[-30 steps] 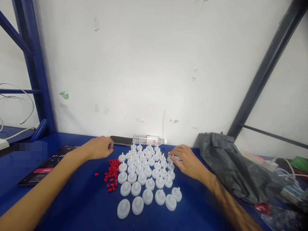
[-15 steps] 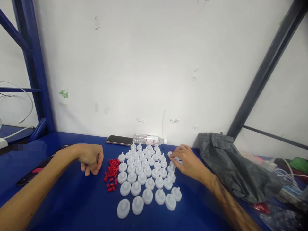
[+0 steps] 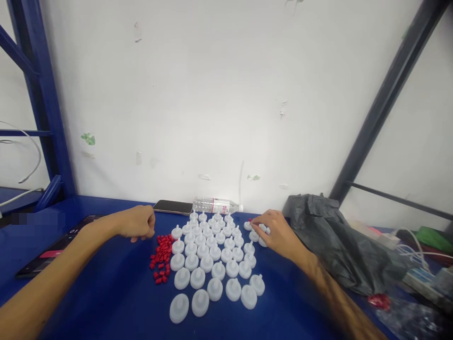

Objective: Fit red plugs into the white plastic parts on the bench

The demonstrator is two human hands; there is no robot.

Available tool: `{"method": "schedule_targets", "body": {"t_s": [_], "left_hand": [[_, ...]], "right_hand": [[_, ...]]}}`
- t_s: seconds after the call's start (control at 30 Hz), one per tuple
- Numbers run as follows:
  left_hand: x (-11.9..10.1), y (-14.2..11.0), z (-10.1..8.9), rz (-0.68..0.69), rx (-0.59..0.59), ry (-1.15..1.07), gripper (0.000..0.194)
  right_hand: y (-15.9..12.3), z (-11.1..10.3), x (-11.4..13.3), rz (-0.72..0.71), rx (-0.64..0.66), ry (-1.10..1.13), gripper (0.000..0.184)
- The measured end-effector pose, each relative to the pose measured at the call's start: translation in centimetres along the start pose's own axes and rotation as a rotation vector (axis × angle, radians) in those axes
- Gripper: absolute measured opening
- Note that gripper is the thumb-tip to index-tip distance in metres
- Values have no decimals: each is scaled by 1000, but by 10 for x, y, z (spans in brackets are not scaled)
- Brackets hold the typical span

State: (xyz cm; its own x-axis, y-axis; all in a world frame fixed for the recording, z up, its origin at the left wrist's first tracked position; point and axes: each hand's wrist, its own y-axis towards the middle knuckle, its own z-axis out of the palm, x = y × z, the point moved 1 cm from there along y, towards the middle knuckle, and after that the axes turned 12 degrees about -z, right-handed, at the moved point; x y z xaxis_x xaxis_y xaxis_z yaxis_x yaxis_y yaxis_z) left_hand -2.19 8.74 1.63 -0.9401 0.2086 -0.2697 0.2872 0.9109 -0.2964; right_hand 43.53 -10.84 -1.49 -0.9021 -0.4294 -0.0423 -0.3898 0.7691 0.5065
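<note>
White stemmed discs (image 3: pixel 206 263) stand on the blue table (image 3: pixel 283 307), red caps (image 3: pixel 163 252) beside them — left hand (image 3: pixel 138 222) curled near the caps, right hand (image 3: pixel 278 231) bent over the rightmost discs — whether either grips anything, I cannot tell.

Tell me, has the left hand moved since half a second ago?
Yes. Judged against the phone by the bottle, the left hand has moved up in the picture and slightly right, toward the phone's left end.
</note>
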Motion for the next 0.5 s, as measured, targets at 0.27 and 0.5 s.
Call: {"method": "schedule_targets", "body": {"t_s": [0.27, 0.5], "left_hand": [[-24, -17, -12, 127, -389, 76, 16], [-50, -26, 2, 251, -490, 145, 27]], "right_hand": [[4, -9, 18, 104, 262, 274, 19], [4, -4, 12, 102, 145, 304, 24]]}}
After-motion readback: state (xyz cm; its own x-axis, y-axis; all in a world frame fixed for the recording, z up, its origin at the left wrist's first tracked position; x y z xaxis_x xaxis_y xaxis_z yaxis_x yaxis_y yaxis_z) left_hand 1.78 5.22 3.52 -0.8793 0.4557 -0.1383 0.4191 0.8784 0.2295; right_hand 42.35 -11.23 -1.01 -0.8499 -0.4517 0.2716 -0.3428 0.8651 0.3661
